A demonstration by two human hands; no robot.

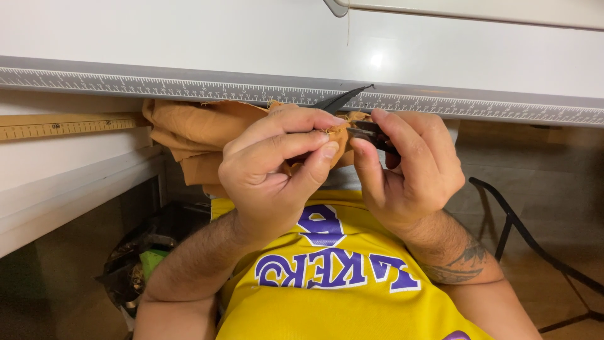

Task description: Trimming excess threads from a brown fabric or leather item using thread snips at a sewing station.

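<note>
My left hand [277, 167] pinches the frayed edge of a tan-orange piece of fabric [195, 129] just below the table edge. Its thumb and fingers are closed on the cloth. My right hand [409, 167] holds small black thread snips [343, 101], with the blades pointing up and left toward the pinched edge. The two hands almost touch in front of my chest. The rest of the fabric is bunched to the left, hanging under the table edge. The snips' handle is hidden by my right fingers.
A white work table [189, 38] with a grey ruler strip [126, 82] along its front edge fills the top. A wooden ruler [63, 126] lies at left. A bin with scraps [141, 258] stands on the floor at lower left. Black stand legs [522, 233] cross the floor at right.
</note>
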